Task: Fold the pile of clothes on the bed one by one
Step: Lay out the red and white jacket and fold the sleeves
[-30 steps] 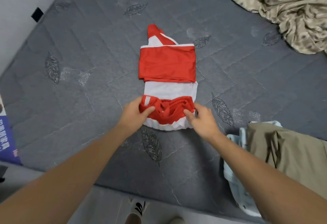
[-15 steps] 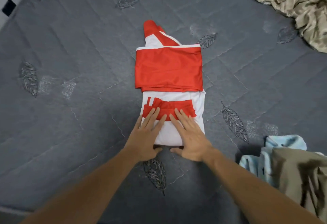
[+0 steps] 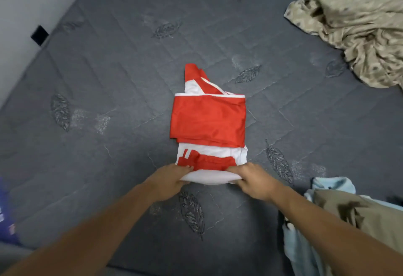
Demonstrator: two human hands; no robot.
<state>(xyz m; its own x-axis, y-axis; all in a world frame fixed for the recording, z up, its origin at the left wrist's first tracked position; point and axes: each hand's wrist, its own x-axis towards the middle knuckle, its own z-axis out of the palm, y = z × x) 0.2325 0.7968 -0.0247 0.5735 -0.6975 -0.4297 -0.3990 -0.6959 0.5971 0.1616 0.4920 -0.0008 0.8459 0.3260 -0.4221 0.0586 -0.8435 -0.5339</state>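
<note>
A red and white garment [image 3: 208, 120] lies partly folded in the middle of the grey mattress [image 3: 109, 79], as a narrow strip with a red sleeve tip sticking out at the far end. My left hand [image 3: 169, 180] grips the near left corner of its white folded edge. On the near right corner my right hand [image 3: 254, 180] has the same kind of hold. The near edge is lifted slightly off the mattress, rolled between both hands.
A crumpled beige patterned cloth [image 3: 357, 27] lies at the far right. A light blue garment [image 3: 305, 243] and a khaki garment [image 3: 366, 216] are piled at the near right edge. A purple object [image 3: 5, 216] sits at the left edge, beside the wall.
Half a second ago both hands pressed flat on the garment's near end. Now they have slid back to its near edge and curled round the two corners, lifting it.
</note>
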